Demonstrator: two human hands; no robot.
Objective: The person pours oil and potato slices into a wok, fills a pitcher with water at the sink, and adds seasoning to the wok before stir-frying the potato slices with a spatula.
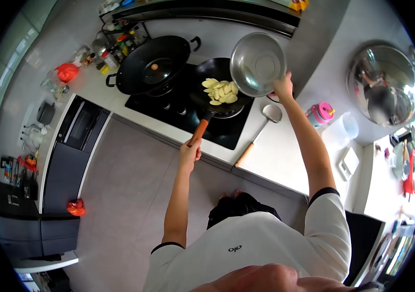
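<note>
My left hand [189,154] is closed around the wooden handle [199,132] of a black frying pan [207,71] on the right side of the cooktop [184,127]. Pale yellow slices [221,91] lie in that pan. With my right hand [283,87] I grip the rim of a metal bowl [258,64], which is tilted beside the pan with its inside showing and no food visible in it. A ladle [261,130] with a wooden handle rests on the counter to the right of the cooktop.
On the left burner stands a large black wok [154,65] with two side handles. Condiment bottles [120,48] are behind it. To the right are a pink-lidded cup [322,113], a clear plastic container [341,130], a white scale [349,164] and a shiny round lid [383,85].
</note>
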